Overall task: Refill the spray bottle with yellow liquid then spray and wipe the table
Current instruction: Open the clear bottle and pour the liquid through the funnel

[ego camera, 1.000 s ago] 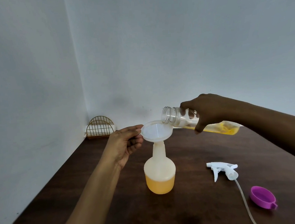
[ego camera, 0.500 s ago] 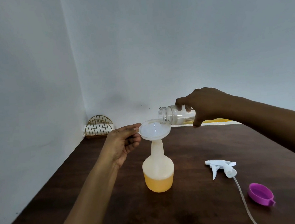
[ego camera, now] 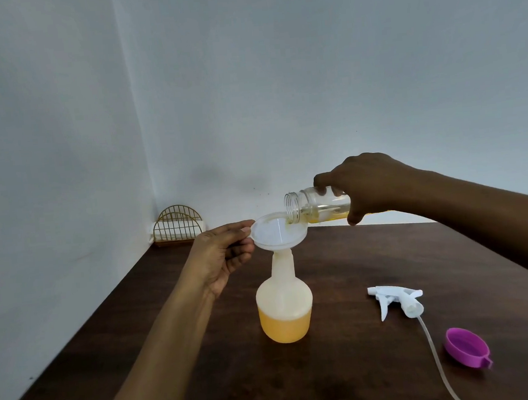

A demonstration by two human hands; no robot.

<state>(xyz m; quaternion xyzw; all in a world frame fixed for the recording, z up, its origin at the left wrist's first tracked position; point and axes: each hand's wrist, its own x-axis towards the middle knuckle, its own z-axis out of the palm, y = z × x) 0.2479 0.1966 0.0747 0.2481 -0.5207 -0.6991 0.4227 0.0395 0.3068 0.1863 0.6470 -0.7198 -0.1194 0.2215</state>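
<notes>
Indoors, dark wooden table [ego camera: 352, 383] in white-walled corner [ego camera: 143, 146], left fingers [ego camera: 233, 228] pinching funnel [ego camera: 275, 235] rim, right fingers [ego camera: 321, 182] gripping tilted bottle [ego camera: 312, 200].

walls [ego camera: 310, 84]: pale grey | tbl [ego camera: 366, 366]: dark wood | gold wire rack [ego camera: 177, 223] (back-left cnr)

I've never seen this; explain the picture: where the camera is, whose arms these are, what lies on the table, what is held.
No machine: a person's two bare arms, filmed by a camera worn on the head, looking down. The left hand pinches the rim of a white plastic funnel set in the neck of a translucent spray bottle, part full of yellow liquid. The right hand grips a clear bottle, tipped with its mouth over the funnel. On the dark wooden table lie a white trigger sprayer and a purple plastic cap. A gold wire rack stands in the corner.
</notes>
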